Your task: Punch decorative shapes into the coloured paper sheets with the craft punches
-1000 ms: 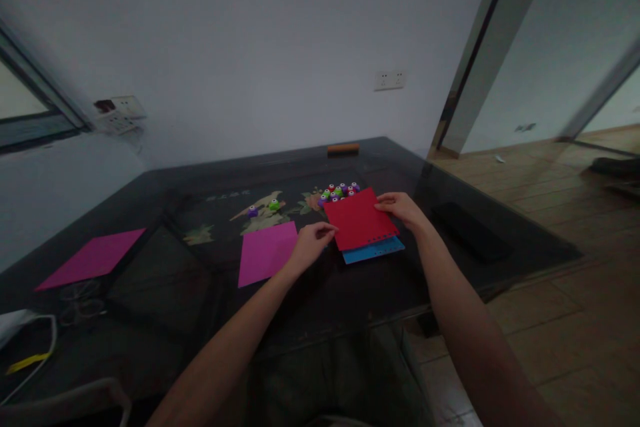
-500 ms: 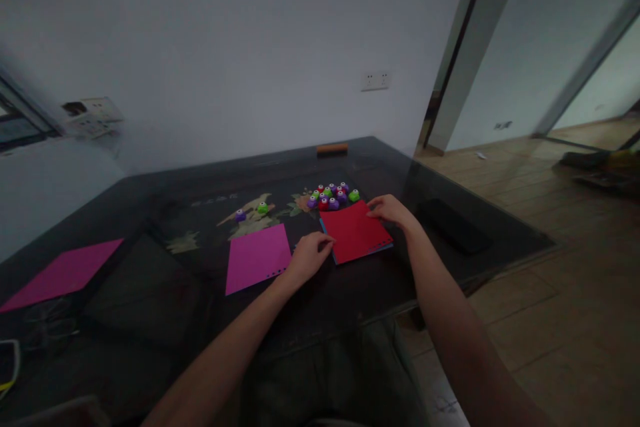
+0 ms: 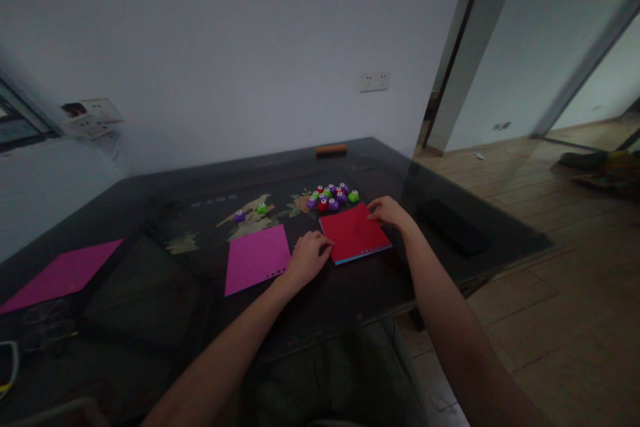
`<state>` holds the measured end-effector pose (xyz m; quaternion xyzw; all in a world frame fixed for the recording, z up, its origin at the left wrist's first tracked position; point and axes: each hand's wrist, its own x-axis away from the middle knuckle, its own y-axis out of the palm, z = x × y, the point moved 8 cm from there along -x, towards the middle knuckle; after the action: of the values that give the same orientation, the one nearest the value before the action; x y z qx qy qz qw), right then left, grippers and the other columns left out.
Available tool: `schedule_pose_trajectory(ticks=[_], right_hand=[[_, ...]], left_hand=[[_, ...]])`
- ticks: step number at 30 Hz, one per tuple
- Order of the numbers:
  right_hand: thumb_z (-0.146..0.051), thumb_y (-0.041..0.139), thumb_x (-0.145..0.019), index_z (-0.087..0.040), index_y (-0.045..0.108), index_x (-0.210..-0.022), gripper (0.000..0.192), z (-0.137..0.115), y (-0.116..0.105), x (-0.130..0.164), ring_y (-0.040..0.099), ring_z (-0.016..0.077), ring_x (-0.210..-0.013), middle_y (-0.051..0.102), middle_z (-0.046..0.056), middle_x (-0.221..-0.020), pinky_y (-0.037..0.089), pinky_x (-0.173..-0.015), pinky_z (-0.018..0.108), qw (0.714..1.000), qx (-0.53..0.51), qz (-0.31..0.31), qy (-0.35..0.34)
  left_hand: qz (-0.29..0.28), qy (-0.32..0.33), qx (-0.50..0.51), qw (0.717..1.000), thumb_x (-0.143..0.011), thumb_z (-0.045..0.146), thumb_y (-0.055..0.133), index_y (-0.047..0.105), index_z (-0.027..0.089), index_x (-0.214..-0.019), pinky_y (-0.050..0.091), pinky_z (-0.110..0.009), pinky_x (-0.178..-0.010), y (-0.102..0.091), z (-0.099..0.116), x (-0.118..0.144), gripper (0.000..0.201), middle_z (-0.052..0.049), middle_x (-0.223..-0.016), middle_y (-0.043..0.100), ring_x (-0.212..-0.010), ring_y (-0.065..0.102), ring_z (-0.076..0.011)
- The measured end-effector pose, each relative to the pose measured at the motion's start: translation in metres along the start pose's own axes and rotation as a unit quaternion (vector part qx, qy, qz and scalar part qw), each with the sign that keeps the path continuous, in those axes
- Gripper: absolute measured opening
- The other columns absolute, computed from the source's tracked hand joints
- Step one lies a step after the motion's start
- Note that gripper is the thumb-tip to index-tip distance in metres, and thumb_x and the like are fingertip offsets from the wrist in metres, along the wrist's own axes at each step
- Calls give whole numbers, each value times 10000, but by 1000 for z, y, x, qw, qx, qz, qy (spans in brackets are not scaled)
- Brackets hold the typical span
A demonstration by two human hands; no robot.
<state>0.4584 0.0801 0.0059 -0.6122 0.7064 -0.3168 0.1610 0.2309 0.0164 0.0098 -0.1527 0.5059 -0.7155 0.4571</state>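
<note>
Left hand (image 3: 311,255), centre of frame, lies loosely curled on the table (image 3: 350,293) w/ fingertips touching the left edge of the red sheet (image 3: 354,232); it grips nothing, just presses the edge. Right hand (image 3: 389,211), a bit up and right of it, rests flat w/ fingers spread on the sheet's far right corner, also pressing, not pinching. Judging by both hands on opposite edges, they're there to keep the sheet square and stop it sliding.

Red sheet lies flat, mid-frame, right on top of a blue sheet (image 3: 365,255), of which only a thin strip shows along the lower edge, so the two are stacked approx. edge to edge. A row of small holes runs along the red sheet's lower edge.

Just above the red sheet: a cluster of small punches (image 3: 333,195), red, purple, green, close but apart from it. Two more punches (image 3: 251,212) sit further left. Left of the left hand, near it: a pink sheet (image 3: 257,258) w/ holes at its lower right corner. Far left of frame: another pink sheet (image 3: 60,275), well apart.
</note>
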Motion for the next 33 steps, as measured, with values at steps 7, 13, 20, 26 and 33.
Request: schedule_pose_trajectory(ticks=[7, 13, 20, 26, 33], right_hand=[[-104, 726, -637, -117, 681, -962, 329, 4, 2, -7, 544, 88, -510, 622, 7, -579, 443, -507, 177, 999, 34, -10, -13], [-99, 724, -632, -126, 696, -942, 312, 1, 2, -8, 529, 81, -501, 629, 4, -584, 427, -515, 171, 997, 57, -7, -42], [-120, 740, -621, -142, 700, -928, 311, -2, 2, -7, 547, 87, -527, 651, 11, -618, 436, -529, 170, 997, 66, 0, -49], [-132, 765, -599, -159, 701, -867, 277, 3, 0, -6, 580, 102, -540, 645, 7, -603, 459, -557, 190, 998, 53, 10, -23], [-112, 759, -587, -151, 688, -826, 253, 2, -5, -3, 596, 109, -546, 645, 14, -610, 470, -561, 194, 998, 48, 29, -17]], left_hand=[[24, 5, 38, 999, -830, 200, 497, 679, 219, -927, 416, -360, -853, -5, 0, 1, 207, -73, -969, 626, -957, 536, -223], [57, -29, 167, 984, -777, 142, 538, 661, 193, -952, 424, -371, -909, -10, -6, -1, 220, -78, -992, 619, -972, 558, -207], [91, -191, 549, 808, -788, 138, 529, 485, 172, -1194, 427, -338, -963, 0, -27, -1, 411, -138, -1279, 512, -1118, 543, -185], [85, -239, 609, 751, -733, 48, 530, 444, 190, -1229, 366, -314, -1038, 5, -25, 3, 523, -133, -1346, 455, -1220, 466, -172], [57, -239, 591, 768, -766, 62, 488, 426, 253, -1256, 388, -354, -1022, 9, -23, 3, 529, -93, -1352, 461, -1209, 480, -172]])
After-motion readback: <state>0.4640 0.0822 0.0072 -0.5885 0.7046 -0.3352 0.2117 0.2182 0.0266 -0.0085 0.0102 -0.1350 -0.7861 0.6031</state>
